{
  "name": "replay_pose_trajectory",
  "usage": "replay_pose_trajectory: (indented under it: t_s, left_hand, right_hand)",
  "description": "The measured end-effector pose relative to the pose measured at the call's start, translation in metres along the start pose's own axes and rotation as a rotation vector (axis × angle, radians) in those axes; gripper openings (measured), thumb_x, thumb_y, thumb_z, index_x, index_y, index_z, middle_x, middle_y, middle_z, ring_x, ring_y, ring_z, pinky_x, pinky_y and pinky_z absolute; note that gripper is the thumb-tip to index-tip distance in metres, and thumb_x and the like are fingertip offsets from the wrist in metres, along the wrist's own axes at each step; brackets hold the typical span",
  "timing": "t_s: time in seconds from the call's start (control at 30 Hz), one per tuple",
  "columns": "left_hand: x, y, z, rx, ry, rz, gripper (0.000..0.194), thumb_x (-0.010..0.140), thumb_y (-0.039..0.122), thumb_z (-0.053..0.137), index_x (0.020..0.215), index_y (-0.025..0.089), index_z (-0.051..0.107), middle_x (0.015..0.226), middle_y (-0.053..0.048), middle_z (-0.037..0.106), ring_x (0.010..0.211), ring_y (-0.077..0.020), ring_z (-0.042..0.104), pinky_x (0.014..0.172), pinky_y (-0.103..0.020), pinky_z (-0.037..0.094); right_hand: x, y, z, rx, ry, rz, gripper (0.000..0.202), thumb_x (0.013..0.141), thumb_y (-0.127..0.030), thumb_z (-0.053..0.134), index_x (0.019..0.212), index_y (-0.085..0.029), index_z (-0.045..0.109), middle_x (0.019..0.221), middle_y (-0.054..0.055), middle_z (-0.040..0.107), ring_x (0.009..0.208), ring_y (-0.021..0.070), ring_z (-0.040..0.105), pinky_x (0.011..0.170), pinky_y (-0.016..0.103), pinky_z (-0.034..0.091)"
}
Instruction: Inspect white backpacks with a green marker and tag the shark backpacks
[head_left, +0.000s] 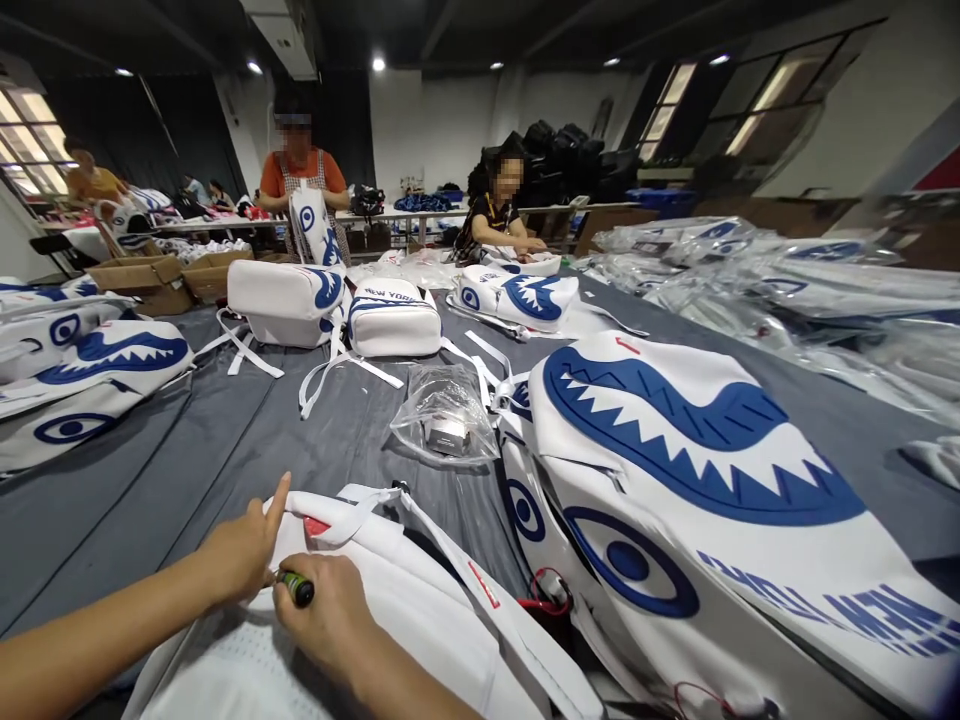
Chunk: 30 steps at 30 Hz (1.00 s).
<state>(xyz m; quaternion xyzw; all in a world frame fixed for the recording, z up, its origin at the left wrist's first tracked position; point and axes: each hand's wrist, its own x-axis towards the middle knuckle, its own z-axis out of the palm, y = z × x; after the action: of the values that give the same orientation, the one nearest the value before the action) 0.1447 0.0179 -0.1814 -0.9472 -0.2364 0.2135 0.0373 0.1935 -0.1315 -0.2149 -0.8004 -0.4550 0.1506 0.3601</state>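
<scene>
A white backpack (420, 620) lies back-side up in front of me on the grey table cover (225, 440), its white straps running off to the right. My left hand (244, 548) rests on the backpack's top edge with the thumb raised. My right hand (330, 615) is closed around a small tool with a green and black tip (296, 586), held against the backpack next to the left hand.
A stack of white backpacks with blue shark faces (697, 480) lies to my right. A clear plastic bag (446, 415) sits ahead. More backpacks (90, 370) lie at left, bagged ones (787, 280) at far right. Two people (304, 165) work at the table's far end.
</scene>
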Motion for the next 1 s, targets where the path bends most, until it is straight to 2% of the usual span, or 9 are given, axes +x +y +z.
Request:
replay_pose_trajectory:
  t_s: [0.1, 0.3, 0.53, 0.77, 0.87, 1.0]
  left_hand:
    - [0.002, 0.002, 0.004, 0.012, 0.027, -0.020, 0.110, 0.075, 0.015, 0.065, 0.157, 0.008, -0.007, 0.121, -0.026, 0.052, 0.091, -0.0341, 0.069, 0.077, -0.044, 0.054]
    - [0.002, 0.001, 0.004, -0.005, -0.014, 0.009, 0.098, 0.080, 0.009, 0.050, 0.157, 0.009, -0.011, 0.121, -0.025, 0.053, 0.088, -0.0302, 0.069, 0.075, -0.041, 0.054]
    - [0.006, -0.001, 0.004, 0.035, -0.057, 0.018, 0.091, 0.083, 0.010, 0.045, 0.157, 0.007, -0.009, 0.119, -0.026, 0.052, 0.092, -0.0326, 0.068, 0.076, -0.044, 0.054]
    - [0.006, 0.005, -0.006, 0.057, -0.158, -0.014, 0.090, 0.086, 0.013, 0.044, 0.156, 0.008, -0.012, 0.123, -0.026, 0.050, 0.094, -0.0328, 0.067, 0.077, -0.043, 0.053]
    - [0.010, 0.004, -0.007, 0.054, -0.186, -0.015, 0.091, 0.086, 0.015, 0.046, 0.157, 0.009, -0.012, 0.125, -0.027, 0.050, 0.096, -0.0342, 0.067, 0.079, -0.045, 0.053]
    - [0.019, 0.004, -0.006, 0.023, -0.172, -0.025, 0.092, 0.087, 0.016, 0.049, 0.158, 0.013, -0.009, 0.127, -0.025, 0.052, 0.095, -0.0337, 0.066, 0.077, -0.044, 0.053]
  right_hand:
    - [0.001, 0.003, 0.004, 0.018, 0.013, 0.006, 0.011, 0.084, -0.028, 0.060, 0.081, -0.023, 0.069, 0.078, 0.001, 0.075, 0.070, 0.0167, 0.067, 0.062, 0.024, 0.039]
    - [0.001, 0.008, 0.011, 0.060, 0.035, 0.070, 0.009, 0.083, -0.027, 0.062, 0.088, -0.023, 0.069, 0.080, 0.002, 0.076, 0.069, 0.0178, 0.069, 0.063, 0.025, 0.041]
    - [0.002, 0.012, 0.005, 0.117, -0.006, 0.078, 0.012, 0.082, -0.028, 0.060, 0.087, -0.025, 0.070, 0.080, 0.000, 0.076, 0.071, 0.0174, 0.070, 0.062, 0.025, 0.040]
    - [0.006, 0.020, 0.009, 0.089, -0.091, 0.107, 0.011, 0.080, -0.034, 0.060, 0.078, -0.025, 0.066, 0.077, -0.002, 0.074, 0.068, 0.0169, 0.067, 0.061, 0.026, 0.040]
    - [0.009, 0.025, 0.011, 0.048, -0.089, 0.063, 0.012, 0.081, -0.034, 0.058, 0.077, -0.025, 0.065, 0.076, -0.002, 0.073, 0.065, 0.0163, 0.065, 0.059, 0.027, 0.039]
    - [0.013, 0.033, 0.013, -0.006, -0.012, -0.028, 0.013, 0.083, -0.034, 0.058, 0.076, -0.025, 0.064, 0.072, -0.004, 0.071, 0.064, 0.0149, 0.066, 0.057, 0.026, 0.042]
